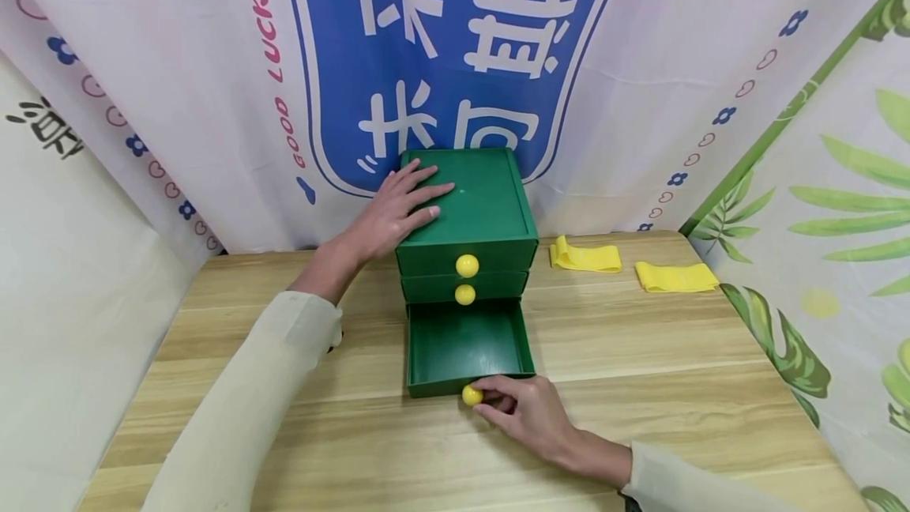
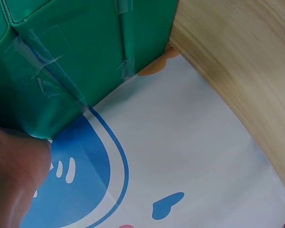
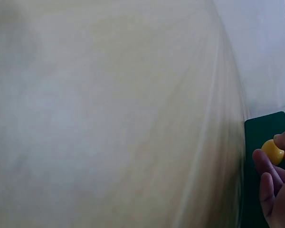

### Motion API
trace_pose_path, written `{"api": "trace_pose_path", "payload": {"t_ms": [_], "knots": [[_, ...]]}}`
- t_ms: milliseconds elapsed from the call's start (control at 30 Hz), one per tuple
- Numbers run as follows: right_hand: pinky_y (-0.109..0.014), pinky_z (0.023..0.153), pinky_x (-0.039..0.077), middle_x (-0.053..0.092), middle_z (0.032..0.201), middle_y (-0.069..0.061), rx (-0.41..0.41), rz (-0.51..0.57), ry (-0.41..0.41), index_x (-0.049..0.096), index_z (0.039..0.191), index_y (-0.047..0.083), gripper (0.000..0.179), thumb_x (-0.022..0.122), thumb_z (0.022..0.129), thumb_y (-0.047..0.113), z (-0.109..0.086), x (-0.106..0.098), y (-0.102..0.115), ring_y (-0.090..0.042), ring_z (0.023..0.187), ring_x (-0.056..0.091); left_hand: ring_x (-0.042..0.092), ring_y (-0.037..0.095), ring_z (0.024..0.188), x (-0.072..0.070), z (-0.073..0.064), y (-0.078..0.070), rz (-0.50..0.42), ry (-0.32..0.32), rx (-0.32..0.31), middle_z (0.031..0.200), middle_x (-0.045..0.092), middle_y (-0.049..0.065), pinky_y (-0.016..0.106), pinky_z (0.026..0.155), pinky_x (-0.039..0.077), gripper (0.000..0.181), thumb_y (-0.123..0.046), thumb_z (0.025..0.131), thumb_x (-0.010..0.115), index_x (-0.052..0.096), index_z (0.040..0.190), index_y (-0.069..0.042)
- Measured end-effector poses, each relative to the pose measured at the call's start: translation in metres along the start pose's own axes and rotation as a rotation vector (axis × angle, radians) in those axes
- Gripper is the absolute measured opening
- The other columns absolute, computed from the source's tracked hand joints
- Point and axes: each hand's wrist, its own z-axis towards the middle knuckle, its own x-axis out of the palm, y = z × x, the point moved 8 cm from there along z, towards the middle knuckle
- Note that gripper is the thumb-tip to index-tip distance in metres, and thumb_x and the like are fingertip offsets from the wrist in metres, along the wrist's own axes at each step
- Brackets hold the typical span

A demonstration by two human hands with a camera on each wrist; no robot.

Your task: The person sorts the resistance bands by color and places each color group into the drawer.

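Note:
A green three-drawer box (image 1: 490, 216) stands at the back of the table, each drawer front bearing a round yellow knob. My left hand (image 1: 398, 208) rests on its top with the fingers spread out straight. The bottom drawer (image 1: 465, 338) is pulled out and shows a bare green floor; the two drawers above it sit closed. With thumb and fingers, my right hand (image 1: 529, 413) pinches the lowest yellow knob (image 1: 471, 395), which the right wrist view also shows between the fingertips. In the left wrist view, clear tape (image 2: 52, 66) runs along the box's side.
Two folded yellow bands (image 1: 586, 257) lie on the wooden table (image 1: 640, 354) right of the box. A printed cloth (image 1: 626, 101) hangs directly behind the box, and more cloth flanks both sides of the table. A sleeve (image 3: 109, 118) fills most of the right wrist view.

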Motion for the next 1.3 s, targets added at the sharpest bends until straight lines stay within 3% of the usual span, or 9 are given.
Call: {"api": "trace_pose_path", "payload": {"t_ms": [300, 633, 1067, 1300], "knots": [[-0.014, 0.057, 0.055, 0.081, 0.089, -0.003, -0.045, -0.031, -0.009, 0.081, 0.110, 0.009, 0.027, 0.091, 0.085, 0.013, -0.001, -0.022, 0.014, 0.006, 0.066, 0.068, 0.003, 0.029, 0.165, 0.000, 0.000, 0.000, 0.004, -0.002, 0.000, 0.175, 0.027, 0.009, 0.059, 0.130, -0.002, 0.050, -0.037, 0.112, 0.046, 0.049, 0.161, -0.025], [-0.010, 0.051, 0.046, 0.081, 0.098, -0.006, -0.154, -0.031, -0.086, 0.079, 0.114, 0.010, 0.036, 0.092, 0.080, 0.005, 0.006, -0.066, 0.025, -0.003, 0.072, 0.073, 0.003, 0.030, 0.165, -0.001, 0.000, -0.001, -0.004, -0.003, 0.003, 0.175, 0.027, 0.010, 0.059, 0.130, -0.002, 0.050, -0.037, 0.112, 0.046, 0.049, 0.161, -0.025], [-0.018, 0.056, 0.053, 0.081, 0.099, -0.006, -0.169, -0.168, -0.140, 0.078, 0.115, 0.008, 0.040, 0.092, 0.077, 0.003, 0.025, -0.120, -0.003, -0.014, 0.074, 0.075, 0.002, 0.031, 0.165, 0.001, -0.003, 0.002, -0.004, 0.002, -0.001, 0.175, 0.026, 0.010, 0.061, 0.130, -0.002, 0.051, -0.038, 0.112, 0.046, 0.048, 0.161, -0.024], [-0.022, 0.060, 0.057, 0.081, 0.102, -0.005, -0.089, -0.300, -0.137, 0.079, 0.114, 0.007, 0.040, 0.094, 0.077, 0.009, 0.036, -0.146, -0.036, -0.017, 0.080, 0.075, 0.004, 0.031, 0.165, -0.001, -0.001, -0.001, -0.003, -0.010, 0.009, 0.174, 0.028, 0.011, 0.061, 0.130, -0.001, 0.050, -0.037, 0.113, 0.046, 0.049, 0.161, -0.024]]}}
